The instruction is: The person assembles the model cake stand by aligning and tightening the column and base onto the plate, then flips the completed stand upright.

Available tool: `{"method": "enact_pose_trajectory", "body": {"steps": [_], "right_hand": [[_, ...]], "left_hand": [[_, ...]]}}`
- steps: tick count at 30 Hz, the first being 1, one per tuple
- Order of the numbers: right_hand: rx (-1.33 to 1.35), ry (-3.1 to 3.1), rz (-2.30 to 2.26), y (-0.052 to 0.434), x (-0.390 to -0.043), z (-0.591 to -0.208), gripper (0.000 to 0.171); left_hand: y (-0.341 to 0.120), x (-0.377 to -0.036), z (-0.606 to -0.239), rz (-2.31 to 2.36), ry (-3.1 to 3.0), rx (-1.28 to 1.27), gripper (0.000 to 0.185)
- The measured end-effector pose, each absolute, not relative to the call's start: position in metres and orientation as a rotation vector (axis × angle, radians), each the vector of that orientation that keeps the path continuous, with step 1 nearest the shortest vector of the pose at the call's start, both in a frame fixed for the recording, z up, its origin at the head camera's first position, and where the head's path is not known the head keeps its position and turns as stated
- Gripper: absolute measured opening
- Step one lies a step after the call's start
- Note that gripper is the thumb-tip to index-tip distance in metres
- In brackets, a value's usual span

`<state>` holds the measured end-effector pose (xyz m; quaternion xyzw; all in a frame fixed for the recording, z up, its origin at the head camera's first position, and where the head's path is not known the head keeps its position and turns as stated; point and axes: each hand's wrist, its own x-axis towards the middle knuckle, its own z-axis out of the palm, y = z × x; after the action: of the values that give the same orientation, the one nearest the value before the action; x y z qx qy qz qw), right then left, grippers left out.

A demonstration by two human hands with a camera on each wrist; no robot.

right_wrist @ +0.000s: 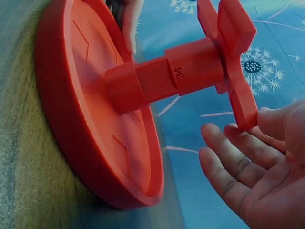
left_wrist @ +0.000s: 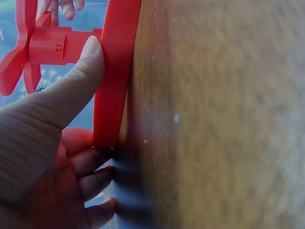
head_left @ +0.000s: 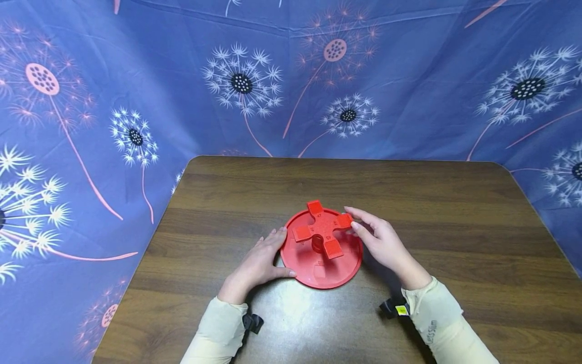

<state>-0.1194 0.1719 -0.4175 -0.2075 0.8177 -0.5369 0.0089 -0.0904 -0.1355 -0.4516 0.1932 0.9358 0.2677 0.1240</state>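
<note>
A round red base with a raised rim lies on the wooden table. From its middle rises a stepped red post marked 34 in the right wrist view, with a four-armed red cross on top. My left hand holds the base at its left rim, thumb near the front edge and fingers farther back. On the other side my right hand pinches the tip of the cross's right arm between thumb and fingers, while its other fingers spread below.
The brown wooden table has rounded far corners. A blue cloth printed with dandelions hangs behind it and along the sides. Black straps sit at both wrists, one with a yellow label.
</note>
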Motion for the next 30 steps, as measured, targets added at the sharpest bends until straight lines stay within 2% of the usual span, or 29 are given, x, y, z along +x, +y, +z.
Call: {"method": "enact_pose_trajectory", "body": {"steps": [16,30], "right_hand": [[-0.538,2.539,-1.781,0.175,-0.096,-0.420,0.033],[-0.615,2.877,-1.660,0.147,-0.075,-0.421,0.040]], "left_hand": [[-0.136,-0.090,-0.453,0.782,2.729,0.560,0.105],[-0.136,-0.091,-0.454,0.772,2.737,0.572,0.106]]}}
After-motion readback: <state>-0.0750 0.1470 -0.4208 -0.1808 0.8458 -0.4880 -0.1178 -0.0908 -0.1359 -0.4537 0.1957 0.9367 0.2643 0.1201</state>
